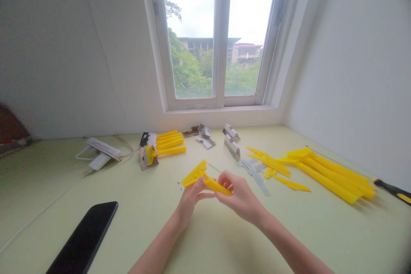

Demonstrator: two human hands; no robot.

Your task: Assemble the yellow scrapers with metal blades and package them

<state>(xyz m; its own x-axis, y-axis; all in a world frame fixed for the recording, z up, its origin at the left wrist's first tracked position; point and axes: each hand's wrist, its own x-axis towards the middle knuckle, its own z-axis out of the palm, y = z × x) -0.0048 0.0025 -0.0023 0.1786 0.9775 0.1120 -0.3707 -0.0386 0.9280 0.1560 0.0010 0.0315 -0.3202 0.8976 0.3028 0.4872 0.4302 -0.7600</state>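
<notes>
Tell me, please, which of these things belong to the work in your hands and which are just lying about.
In the work: left hand, right hand, yellow plastic part, yellow handle, loose yellow parts.

Lying about: phone, screwdriver, white adapter.

Daylight from the double window floods the room, and the sky in its panes blows out to near white. The pale green table and white wall are evenly lit, with faint, soft shadows falling toward the camera beneath the left hand and right hand. The yellow plastic piece looks fairly sharp. The wide lens bows the window frame, the corners darken slightly, and the reddish object at far left smears into blur.
</notes>
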